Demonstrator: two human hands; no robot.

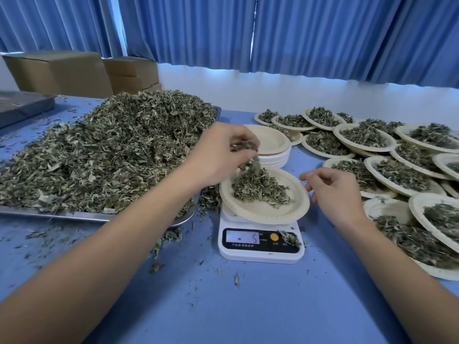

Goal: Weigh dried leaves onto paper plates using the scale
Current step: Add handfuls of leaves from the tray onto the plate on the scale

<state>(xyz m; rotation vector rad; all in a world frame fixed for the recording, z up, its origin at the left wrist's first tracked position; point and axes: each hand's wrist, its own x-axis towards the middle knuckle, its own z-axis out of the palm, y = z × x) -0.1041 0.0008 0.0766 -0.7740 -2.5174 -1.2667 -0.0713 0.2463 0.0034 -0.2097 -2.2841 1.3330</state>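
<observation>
On the scale: the paper plate (273, 212) I am filling sits on top of the white scale (260, 254), with a small mound of dried leaves (260, 188) piled toward its left half.
Display: the display (242, 236) shows a 5; anything ahead of that digit is too faint for me to read.
Left hand: my left hand (223, 155) hangs just above the plate's left rim, fingers curled round a pinch of leaves, and some strands trail from my fingertips down onto the mound.
Right hand: my right hand (332, 192) is by the plate's right rim, fingers loosely bent and holding nothing; I cannot tell whether the thumb touches the rim.
Scale front: a few leaf scraps (289, 238) lie on the panel to the right of the orange button.
Supply: a big heap (111, 150) of the same leaves fills a metal tray (74, 216) to my left.
Plates: a stack of empty plates (270, 142) stands just behind the scale; filled plates (365, 137) overlap one another across the right side.
Bench: the blue bench (223, 306) is strewn with leaf crumbs.
Behind: cardboard boxes (62, 73) at far left, blue curtains (298, 33) along the wall.
</observation>
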